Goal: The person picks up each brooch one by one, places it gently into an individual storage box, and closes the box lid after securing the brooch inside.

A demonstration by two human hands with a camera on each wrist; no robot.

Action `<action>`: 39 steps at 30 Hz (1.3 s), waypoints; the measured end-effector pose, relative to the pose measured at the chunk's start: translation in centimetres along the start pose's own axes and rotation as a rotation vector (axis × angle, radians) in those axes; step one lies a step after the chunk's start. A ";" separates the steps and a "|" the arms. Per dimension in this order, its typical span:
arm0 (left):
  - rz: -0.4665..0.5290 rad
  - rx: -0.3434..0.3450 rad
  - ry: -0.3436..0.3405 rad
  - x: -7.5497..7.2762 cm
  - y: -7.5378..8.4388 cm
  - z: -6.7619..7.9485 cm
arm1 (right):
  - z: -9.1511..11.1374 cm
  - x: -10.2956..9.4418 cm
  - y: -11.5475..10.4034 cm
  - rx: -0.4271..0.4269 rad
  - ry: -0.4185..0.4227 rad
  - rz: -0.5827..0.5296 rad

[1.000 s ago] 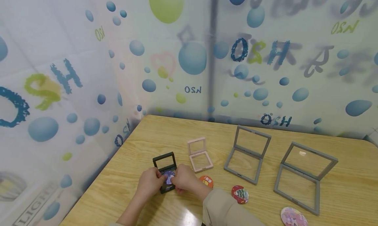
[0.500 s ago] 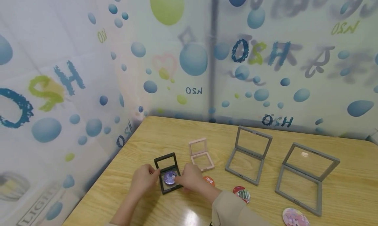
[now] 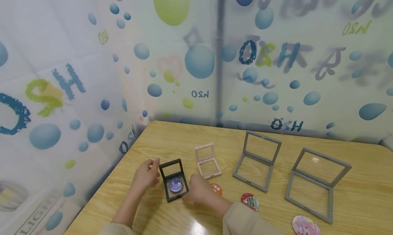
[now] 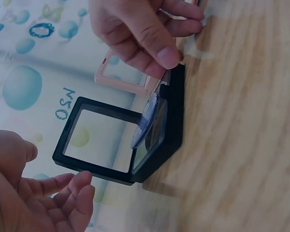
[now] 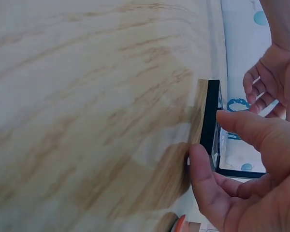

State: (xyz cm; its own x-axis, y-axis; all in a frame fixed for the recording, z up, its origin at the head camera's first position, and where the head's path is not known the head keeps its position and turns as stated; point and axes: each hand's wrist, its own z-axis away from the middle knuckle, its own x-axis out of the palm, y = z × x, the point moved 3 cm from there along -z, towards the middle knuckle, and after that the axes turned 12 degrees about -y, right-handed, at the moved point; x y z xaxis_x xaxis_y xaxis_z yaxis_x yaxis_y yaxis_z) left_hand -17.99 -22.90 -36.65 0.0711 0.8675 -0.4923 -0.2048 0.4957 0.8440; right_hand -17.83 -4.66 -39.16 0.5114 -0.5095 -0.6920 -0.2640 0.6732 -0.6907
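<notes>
A black hinged display frame (image 3: 168, 197) stands with its lid up on the table; a round purple button badge (image 3: 176, 184) lies on the clear film of its base. My right hand (image 3: 199, 190) is at the frame's right front corner, thumb (image 5: 234, 123) on the edge and index finger curled against the side. Just left of the frame is my left hand (image 3: 146, 174), fingers loosely bent and holding nothing. In the left wrist view its fingertips (image 4: 82, 180) come close to the raised lid (image 4: 70, 130). The right hand partly covers an orange badge (image 3: 216, 188).
A small pink frame (image 3: 209, 177) and two larger grey frames (image 3: 250, 183) (image 3: 308, 210) stand with lids up on the wooden table (image 3: 172, 132). A red-and-green badge (image 3: 250, 201) and a pink badge (image 3: 305, 225) lie in front. Printed curtains (image 3: 172, 108) hang behind and left.
Both hands have come off the purple badge, which now lies in the black frame. My left hand has moved left, away from the frame; my right hand has shifted to its right front corner.
</notes>
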 end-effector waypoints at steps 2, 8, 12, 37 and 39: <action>0.022 -0.007 -0.014 0.0 -0.1 -0.3 | -0.1 0.2 0.0 -0.007 0.005 0.024; 0.066 -0.022 -0.022 0.2 -0.3 -0.8 | -0.3 0.3 0.0 -0.037 0.020 0.073; 0.065 -0.022 -0.030 0.4 -0.4 -0.7 | -0.4 0.2 -0.1 -0.059 0.033 0.101; 0.078 -0.022 -0.067 0.7 -0.4 -0.2 | -0.4 0.1 0.2 -0.067 0.044 0.103; 0.076 -0.024 -0.069 0.7 -0.5 -0.1 | -0.4 0.1 0.2 -0.067 0.040 0.097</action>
State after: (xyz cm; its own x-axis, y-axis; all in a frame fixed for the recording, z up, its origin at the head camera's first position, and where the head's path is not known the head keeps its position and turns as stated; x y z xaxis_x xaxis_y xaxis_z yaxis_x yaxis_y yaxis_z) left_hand -17.97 -22.51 -37.44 0.1212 0.9035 -0.4110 -0.2355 0.4284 0.8723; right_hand -18.13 -4.76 -39.47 0.4477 -0.4657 -0.7633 -0.3651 0.6841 -0.6315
